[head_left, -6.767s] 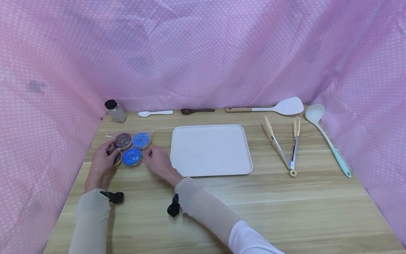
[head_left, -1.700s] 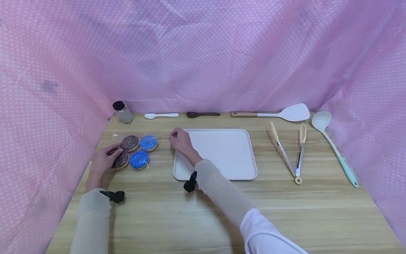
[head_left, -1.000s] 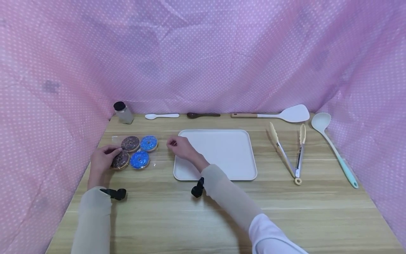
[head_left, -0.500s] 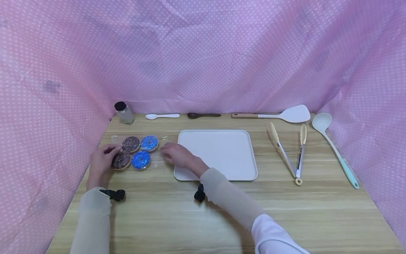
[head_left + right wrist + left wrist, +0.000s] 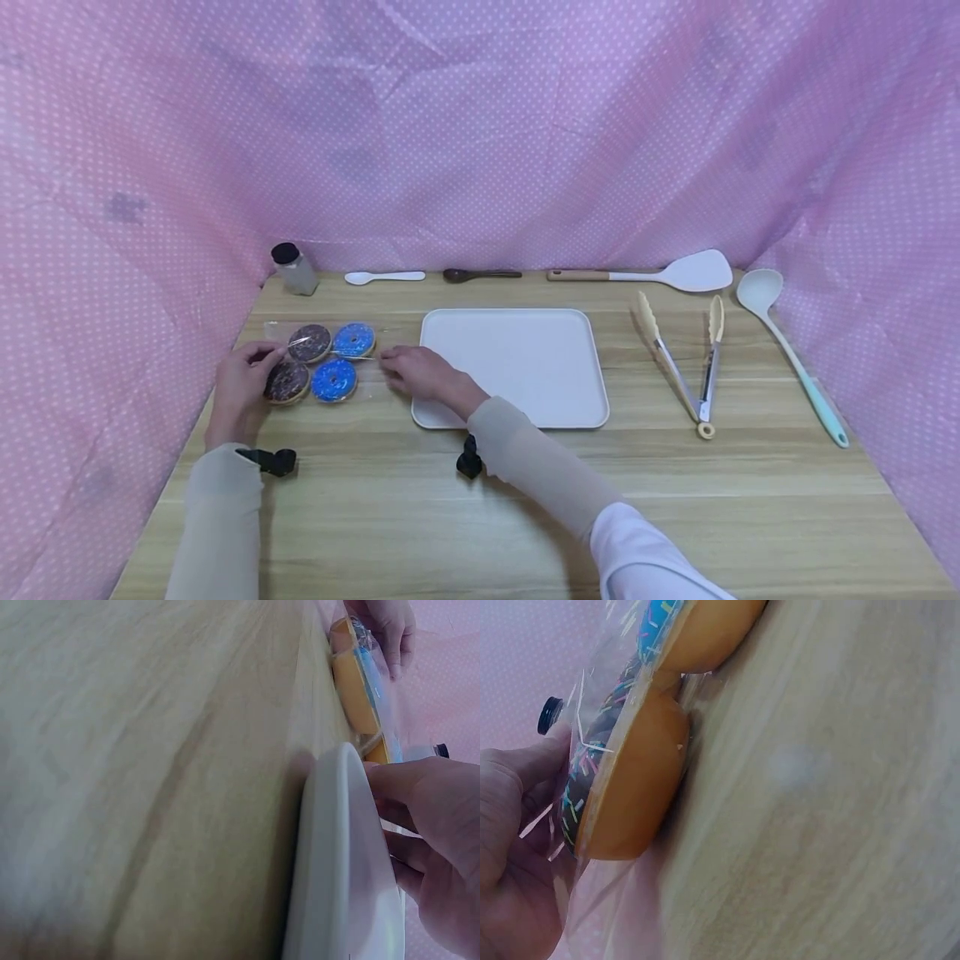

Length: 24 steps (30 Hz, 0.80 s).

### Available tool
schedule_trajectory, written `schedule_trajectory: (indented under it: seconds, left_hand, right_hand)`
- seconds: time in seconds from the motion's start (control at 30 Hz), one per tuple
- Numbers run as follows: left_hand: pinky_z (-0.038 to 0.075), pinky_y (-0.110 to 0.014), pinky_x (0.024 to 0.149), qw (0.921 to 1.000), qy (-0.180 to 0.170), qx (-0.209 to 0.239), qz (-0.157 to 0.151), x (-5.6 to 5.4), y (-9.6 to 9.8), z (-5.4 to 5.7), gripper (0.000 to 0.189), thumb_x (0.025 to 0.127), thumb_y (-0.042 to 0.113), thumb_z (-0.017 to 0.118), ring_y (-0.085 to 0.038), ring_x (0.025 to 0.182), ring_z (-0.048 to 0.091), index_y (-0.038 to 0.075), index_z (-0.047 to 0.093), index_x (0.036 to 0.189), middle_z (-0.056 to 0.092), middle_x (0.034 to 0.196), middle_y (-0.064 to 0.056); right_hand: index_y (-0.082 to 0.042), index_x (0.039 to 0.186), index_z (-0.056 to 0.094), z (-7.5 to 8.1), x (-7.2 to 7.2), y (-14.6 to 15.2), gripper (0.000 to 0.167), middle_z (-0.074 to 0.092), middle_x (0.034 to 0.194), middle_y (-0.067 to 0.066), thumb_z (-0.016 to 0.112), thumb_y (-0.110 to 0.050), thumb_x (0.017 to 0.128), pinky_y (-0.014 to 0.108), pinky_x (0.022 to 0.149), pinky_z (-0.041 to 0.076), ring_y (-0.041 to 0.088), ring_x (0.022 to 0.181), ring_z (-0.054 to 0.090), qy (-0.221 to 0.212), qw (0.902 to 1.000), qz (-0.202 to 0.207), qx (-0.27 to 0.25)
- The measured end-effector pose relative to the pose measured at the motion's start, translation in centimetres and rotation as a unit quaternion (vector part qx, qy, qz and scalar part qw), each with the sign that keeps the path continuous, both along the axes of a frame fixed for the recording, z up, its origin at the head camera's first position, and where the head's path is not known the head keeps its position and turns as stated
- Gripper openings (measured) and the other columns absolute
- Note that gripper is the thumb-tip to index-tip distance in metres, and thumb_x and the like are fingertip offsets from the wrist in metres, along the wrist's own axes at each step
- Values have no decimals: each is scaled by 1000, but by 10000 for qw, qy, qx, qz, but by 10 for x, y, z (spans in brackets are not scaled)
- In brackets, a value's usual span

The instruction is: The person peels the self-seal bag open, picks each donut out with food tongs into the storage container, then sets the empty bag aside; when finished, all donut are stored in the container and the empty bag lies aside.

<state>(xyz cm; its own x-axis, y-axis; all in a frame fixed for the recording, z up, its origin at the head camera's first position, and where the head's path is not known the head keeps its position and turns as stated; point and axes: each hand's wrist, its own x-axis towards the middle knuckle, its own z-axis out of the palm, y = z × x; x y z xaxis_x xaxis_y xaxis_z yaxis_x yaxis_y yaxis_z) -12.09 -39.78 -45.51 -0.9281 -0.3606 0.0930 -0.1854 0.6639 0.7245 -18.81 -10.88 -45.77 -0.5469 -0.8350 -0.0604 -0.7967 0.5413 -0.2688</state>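
Two brown doughnuts (image 5: pixel 287 382) and two blue doughnuts (image 5: pixel 334 381) with sprinkles lie in a clear plastic bag (image 5: pixel 365 385) on the left of the table. My left hand (image 5: pixel 238 385) pinches the bag's left side beside the brown doughnuts; in the left wrist view, the film (image 5: pixel 592 900) stretches by its fingers. My right hand (image 5: pixel 422 372), fingers bent, pinches the film at the bag's right end. Shiny creases run from there towards the doughnuts. Beneath this hand lies the left edge of a white tray (image 5: pixel 517 367), whose rim shows close by in the right wrist view.
Behind stand a black-capped shaker (image 5: pixel 295 271), a white spoon (image 5: pixel 384 277), a dark brown spoon (image 5: pixel 480 275) and a white spatula (image 5: pixel 686 272). To the right lie spread tongs (image 5: pixel 708 367) and a ladle (image 5: pixel 791 350) with a mint handle. Pink dotted cloth (image 5: pixel 480 125) surrounds the table.
My right hand has moved right from beside the blue doughnuts to the tray's edge, then, since 1.7 s ago, nearer and slightly left. The left hand keeps its hold on the bag.
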Motion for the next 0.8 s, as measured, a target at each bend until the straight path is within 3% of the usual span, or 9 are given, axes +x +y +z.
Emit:
schedule_trajectory:
  seconds: [0.2,0.5,0.6,0.67,0.73,0.8]
  left_hand:
    - [35,-3,77,9974,539,-331,-337,0,0,-1,20,92,15,65,20,83,45,1,70,105,67,105,-22]
    - [34,1,75,9883,1102,-636,-841,0,1,-3,12,88,3,67,22,80,45,-3,71,97,69,95,-24]
    - [36,0,73,9908,976,-574,-744,0,2,-3,15,91,8,64,20,78,46,-4,70,99,69,96,-24]
    - [37,-3,73,9955,688,-415,-495,1,1,-3,22,94,17,61,16,80,47,-2,69,103,69,99,-20]
    - [38,-5,76,9994,295,-6,-176,1,-1,-4,31,95,28,59,12,85,49,1,68,108,68,103,-11]
    - [39,-6,78,9983,-47,563,102,0,-4,-5,40,94,36,59,8,91,50,2,66,114,66,105,-1]
  right_hand:
    - [-15,135,54,3,2,-2,39,49,143,1,54,-27,98,30,111,35,16,133,44,-13,9998,-28,183]
    - [-16,138,51,1,3,-2,42,45,147,1,55,-29,98,29,112,33,17,136,41,91,9995,-56,302]
    - [-17,139,50,0,3,-2,45,44,148,1,55,-34,97,31,112,34,18,136,40,121,9993,-102,338]
    - [-17,139,49,0,3,-3,47,43,148,1,55,-37,97,32,113,33,19,137,39,163,9990,-120,392]
    - [-17,140,49,-1,4,-3,48,42,149,1,55,-39,97,32,113,33,20,138,38,206,9987,-114,447]
    - [-17,140,48,-1,4,-4,49,42,149,1,54,-39,97,32,113,32,21,139,37,239,9984,-102,502]
